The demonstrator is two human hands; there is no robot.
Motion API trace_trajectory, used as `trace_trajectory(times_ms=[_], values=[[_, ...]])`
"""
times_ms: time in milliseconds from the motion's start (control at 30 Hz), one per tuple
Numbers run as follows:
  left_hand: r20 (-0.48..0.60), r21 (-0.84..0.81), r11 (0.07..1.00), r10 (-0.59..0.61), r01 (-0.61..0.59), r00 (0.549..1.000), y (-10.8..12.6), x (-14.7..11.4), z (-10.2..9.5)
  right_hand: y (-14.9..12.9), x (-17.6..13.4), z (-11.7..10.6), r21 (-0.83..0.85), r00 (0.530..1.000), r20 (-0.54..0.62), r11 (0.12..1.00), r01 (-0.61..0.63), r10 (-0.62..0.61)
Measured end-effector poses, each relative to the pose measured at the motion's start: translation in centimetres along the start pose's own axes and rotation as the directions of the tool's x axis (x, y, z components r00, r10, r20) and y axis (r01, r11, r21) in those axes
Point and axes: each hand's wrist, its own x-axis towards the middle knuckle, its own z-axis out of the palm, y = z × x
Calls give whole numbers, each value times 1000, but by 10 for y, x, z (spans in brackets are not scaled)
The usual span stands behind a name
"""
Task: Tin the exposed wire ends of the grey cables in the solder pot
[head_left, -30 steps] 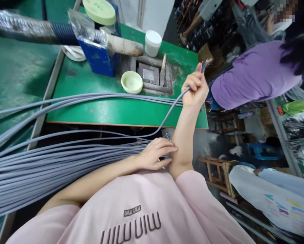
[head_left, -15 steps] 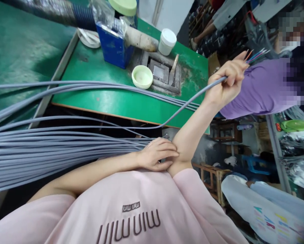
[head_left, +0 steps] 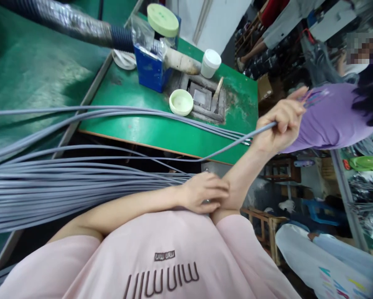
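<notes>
My right hand (head_left: 280,122) is closed around a grey cable (head_left: 233,144), held up beyond the right end of the green bench. Thin coloured wires (head_left: 315,99) fan out past my fingers from the cable's end, blurred by motion. Across my body, my left hand (head_left: 206,193) rests its slightly curled, parted fingers on my right arm near the elbow, with nothing visible in it. Behind that hand lies a thick bundle of grey cables (head_left: 80,180). A few more grey cables (head_left: 136,111) lie across the bench, their tips near my right wrist.
The green bench (head_left: 127,128) carries a square metal pot (head_left: 201,97) with a scraper-like stick, a pale green dish (head_left: 181,102), a white tub (head_left: 211,63) and a blue box (head_left: 150,68) beside a hose. A person in purple (head_left: 332,118) is close on the right.
My right hand has come down a little with the cable, and the coloured wires have blurred. My left fingers have shifted slightly on my arm. The whole view has moved a little.
</notes>
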Motion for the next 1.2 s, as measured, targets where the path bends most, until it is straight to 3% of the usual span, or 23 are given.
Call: trace_trajectory(times_ms=[100, 133, 167, 233, 300, 333, 400, 467, 567, 733, 833, 967, 1033, 1100, 1200], values=[[131, 27, 999, 38, -42, 991, -3, -10, 0, 22, -21, -39, 256, 996, -18, 963, -77, 85], [123, 59, 998, 7, -15, 992, -6, -7, -5, 34, -30, -56, 423, 991, -58, 902, -86, 121], [94, 101, 994, -41, 31, 995, -11, -3, -12, 48, -40, -73, 559, 985, -28, 819, -126, 170], [-3, 215, 965, -156, 153, 988, -23, 12, -31, 83, -61, -109, 629, 955, 3, 742, -232, 296], [-91, 353, 893, -265, 280, 960, -39, 30, -51, 121, -85, -140, 462, 891, -37, 798, -386, 452], [-118, 422, 841, -318, 337, 941, -48, 37, -59, 140, -98, -152, 307, 854, -136, 841, -445, 501], [-153, 540, 740, -383, 402, 911, -67, 48, -70, 172, -124, -169, -92, 808, -380, 851, -517, 450], [-157, 640, 643, -426, 420, 891, -83, 53, -73, 194, -146, -174, -356, 827, -423, 771, -527, 370], [-131, 735, 544, -473, 405, 872, -98, 56, -70, 200, -160, -159, -320, 851, -266, 791, -521, 453], [-72, 834, 422, -556, 355, 828, -100, 66, -64, 160, -142, -102, -121, 866, 135, 876, -467, 481], [-21, 849, 419, -582, 322, 813, -100, 72, -62, 134, -130, -67, 63, 806, 386, 859, -508, 448], [7, 867, 407, -588, 288, 809, -101, 75, -60, 119, -128, -28, 209, 658, 644, 737, -642, 390], [6, 870, 400, -595, 289, 804, -99, 75, -58, 118, -128, -13, 264, 602, 705, 649, -713, 375], [6, 862, 410, -595, 298, 803, -94, 77, -58, 117, -126, -4, 334, 599, 709, 570, -751, 373], [24, 823, 472, -583, 315, 812, -81, 81, -59, 116, -112, -2, 514, 712, 560, 497, -699, 423]])
